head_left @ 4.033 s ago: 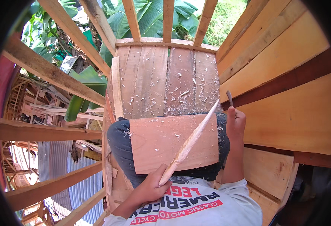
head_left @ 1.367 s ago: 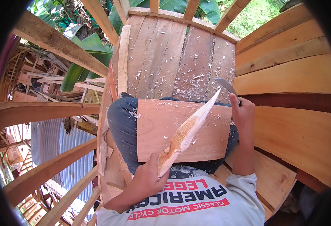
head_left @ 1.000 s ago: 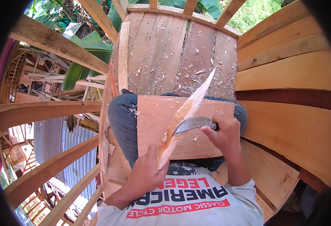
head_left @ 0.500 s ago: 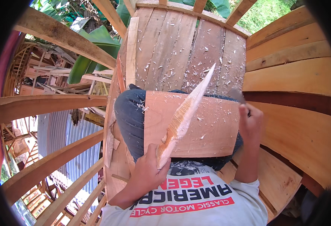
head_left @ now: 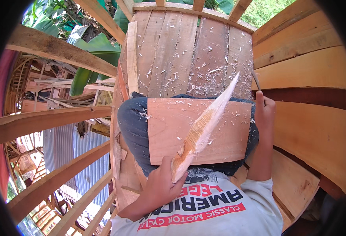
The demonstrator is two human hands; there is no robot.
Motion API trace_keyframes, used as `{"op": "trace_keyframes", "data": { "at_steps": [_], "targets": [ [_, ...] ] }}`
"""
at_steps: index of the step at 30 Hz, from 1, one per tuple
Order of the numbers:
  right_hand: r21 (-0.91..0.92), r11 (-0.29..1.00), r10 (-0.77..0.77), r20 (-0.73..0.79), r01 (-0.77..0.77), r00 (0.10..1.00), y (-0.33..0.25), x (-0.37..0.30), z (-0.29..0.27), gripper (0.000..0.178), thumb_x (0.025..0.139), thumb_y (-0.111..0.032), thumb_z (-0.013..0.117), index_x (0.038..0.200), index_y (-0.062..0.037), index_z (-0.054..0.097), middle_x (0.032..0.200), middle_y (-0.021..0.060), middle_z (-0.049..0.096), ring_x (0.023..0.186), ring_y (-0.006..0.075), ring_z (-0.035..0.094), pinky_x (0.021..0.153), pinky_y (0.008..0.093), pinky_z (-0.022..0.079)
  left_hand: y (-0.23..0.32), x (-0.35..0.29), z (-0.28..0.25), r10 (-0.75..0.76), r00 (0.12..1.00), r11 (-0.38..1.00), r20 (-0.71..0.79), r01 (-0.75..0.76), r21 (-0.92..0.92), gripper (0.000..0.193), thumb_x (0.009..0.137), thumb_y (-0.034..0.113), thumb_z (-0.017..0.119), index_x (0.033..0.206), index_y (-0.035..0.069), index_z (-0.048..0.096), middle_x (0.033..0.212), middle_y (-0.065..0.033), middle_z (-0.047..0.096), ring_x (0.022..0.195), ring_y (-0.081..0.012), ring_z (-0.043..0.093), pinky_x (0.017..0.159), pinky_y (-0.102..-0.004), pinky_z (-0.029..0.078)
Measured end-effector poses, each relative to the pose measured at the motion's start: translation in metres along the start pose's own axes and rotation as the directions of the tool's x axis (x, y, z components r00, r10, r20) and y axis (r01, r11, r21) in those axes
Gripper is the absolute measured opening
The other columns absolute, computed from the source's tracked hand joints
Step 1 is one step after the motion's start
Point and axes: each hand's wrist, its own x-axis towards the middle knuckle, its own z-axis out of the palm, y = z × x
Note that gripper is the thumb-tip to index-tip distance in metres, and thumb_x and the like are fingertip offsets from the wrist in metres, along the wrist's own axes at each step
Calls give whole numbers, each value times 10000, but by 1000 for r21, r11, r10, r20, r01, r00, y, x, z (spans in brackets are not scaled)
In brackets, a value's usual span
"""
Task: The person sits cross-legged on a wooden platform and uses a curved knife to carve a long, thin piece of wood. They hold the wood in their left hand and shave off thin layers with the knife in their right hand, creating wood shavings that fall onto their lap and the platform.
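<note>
My left hand is closed around the thick lower end of a carved piece of pale wood. The piece slants up to the right and tapers to a sharp point. A rough tan patch and a notch show along its left side. Under it, a flat wooden board lies across my lap. In my right hand, at the board's right side, is a knife whose curved blade points away from me, apart from the carved wood. Its handle is mostly hidden by my fingers.
Wood shavings lie scattered over the plank floor ahead and on the board. A plank wall stands close on my right. Wooden rails run along the left, with corrugated sheets and banana leaves beyond.
The carved wood and my left hand have shifted slightly right. My right hand has moved a little farther away, and the knife blade, blurred before, now shows clearly and points up.
</note>
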Motion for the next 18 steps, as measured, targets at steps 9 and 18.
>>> {"op": "trace_keyframes", "data": {
  "at_steps": [9, 18],
  "targets": [
    [703, 587, -24, 511, -402, 859, -64, -105, 63, 340, 897, -332, 654, 969, -11, 572, 622, -39, 513, 546, 8, 444, 472, 207, 325, 2, 15, 3, 6, 999, 988, 44, -13, 152, 609, 872, 403, 626, 1166, -70, 379, 804, -284, 620, 762, -444, 640, 641, -481, 502],
    [627, 374, 6, 735, -683, 678, -58, -91, 48, 217, 914, -239, 636, 870, -30, 598, 579, -34, 521, 472, 40, 464, 429, 221, 343, -31, 45, 8, 142, 983, 930, 118, -92, -355, 420, 896, 244, 646, 1198, -23, 527, 868, -144, 659, 764, -256, 661, 687, -340, 515]
  ]
}}
